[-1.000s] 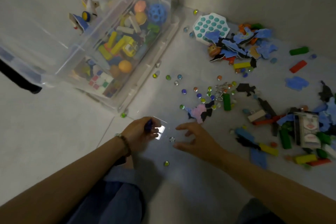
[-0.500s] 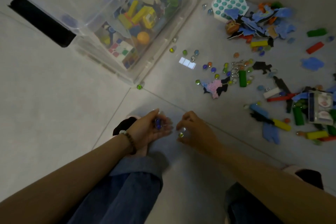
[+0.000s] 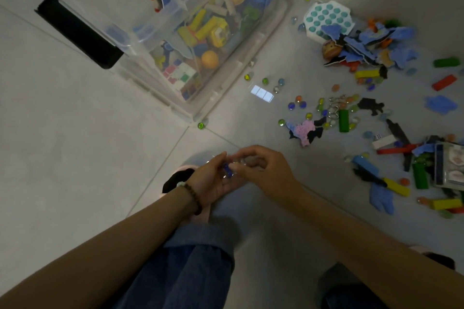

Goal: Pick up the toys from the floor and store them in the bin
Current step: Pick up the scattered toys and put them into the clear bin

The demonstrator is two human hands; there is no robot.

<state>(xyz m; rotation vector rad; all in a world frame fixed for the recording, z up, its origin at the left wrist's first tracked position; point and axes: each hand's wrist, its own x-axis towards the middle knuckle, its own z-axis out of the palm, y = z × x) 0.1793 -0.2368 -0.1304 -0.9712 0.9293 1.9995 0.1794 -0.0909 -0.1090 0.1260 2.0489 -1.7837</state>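
My left hand [image 3: 212,179] is cupped palm-up low in the middle, holding glass marbles [image 3: 227,172], one of them blue. My right hand [image 3: 263,170] touches it from the right, fingertips pinched over the marbles in the left palm; whether it still grips one is unclear. The clear plastic bin [image 3: 175,105] stands at upper centre, holding blocks, an orange ball and a puzzle cube. More loose marbles [image 3: 296,105] lie on the grey floor between the bin and the toy pile. One green marble [image 3: 201,125] rests by the bin's near corner.
Scattered to the right are coloured blocks [image 3: 343,120], blue and black foam puzzle pieces [image 3: 371,42], a teal pop-it toy [image 3: 329,19], a pink foam piece [image 3: 304,131] and a clear box [image 3: 450,168]. A wall runs behind the pile. My knees and feet are below the hands.
My right hand picked a marble off the floor and moved left to meet the cupped left hand. The view tilted down, so the bin and toys shifted upward.
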